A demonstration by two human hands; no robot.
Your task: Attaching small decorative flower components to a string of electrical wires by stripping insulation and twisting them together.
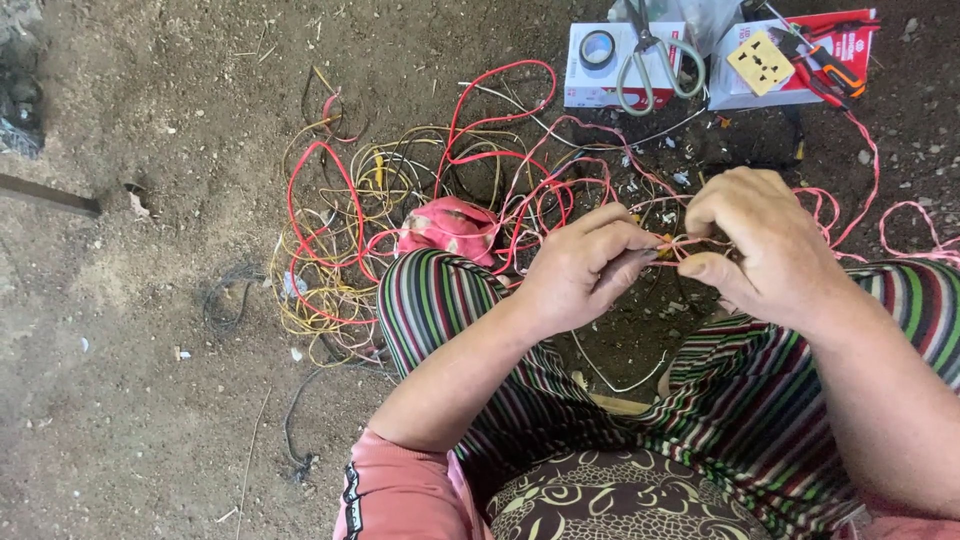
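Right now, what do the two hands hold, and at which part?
Both the left hand and right hand pinch thin pink wire between fingertips, at the short stretch between them.

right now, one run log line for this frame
left hand: pinching thin wire | right hand: pinching same wire | wire tangle on dirt ground | scissors on box

Wire tangle (400, 210) on ground before knees; scissors (655, 65), tape roll (598, 47) on box (590, 85) behind.

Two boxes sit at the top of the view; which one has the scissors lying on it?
The left white box, carrying scissors and tape roll.
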